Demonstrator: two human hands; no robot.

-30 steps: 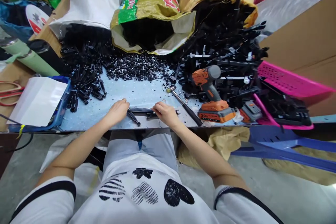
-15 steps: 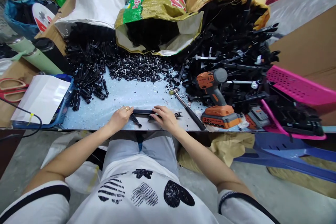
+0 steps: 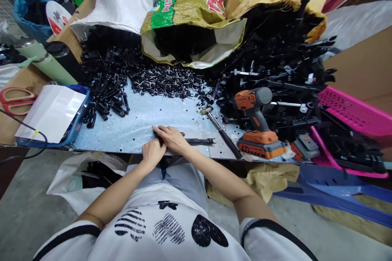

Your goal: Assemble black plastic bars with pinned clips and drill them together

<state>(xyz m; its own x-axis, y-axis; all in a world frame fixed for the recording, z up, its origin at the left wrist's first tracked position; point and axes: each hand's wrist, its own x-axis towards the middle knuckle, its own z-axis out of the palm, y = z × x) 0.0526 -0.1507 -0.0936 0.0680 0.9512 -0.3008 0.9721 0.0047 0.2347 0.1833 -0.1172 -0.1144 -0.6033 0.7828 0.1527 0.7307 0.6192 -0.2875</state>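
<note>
My left hand (image 3: 153, 151) is closed at the table's front edge, gripping a dark piece that is mostly hidden. Over it lies my right hand (image 3: 172, 138), its fingers wrapped across the same black plastic part (image 3: 157, 133) and touching the left hand. Just right of my hands a long black bar (image 3: 199, 141) with a forked end rests on the table; its left end is hidden behind my right hand and wrist. A hammer (image 3: 225, 135) with a black handle lies further right.
An orange cordless drill (image 3: 255, 124) stands at right, beside a loose battery (image 3: 304, 144) and a pink basket (image 3: 355, 110). Black pins (image 3: 168, 81) and black clips (image 3: 107, 89) are heaped behind. Open sacks (image 3: 196, 4) line the back. A blue tray (image 3: 75, 130) sits left.
My hands have come together, the right crossing leftward over the left. The bar that was stretched between them is now mostly covered by my hands. The view has shifted slightly.
</note>
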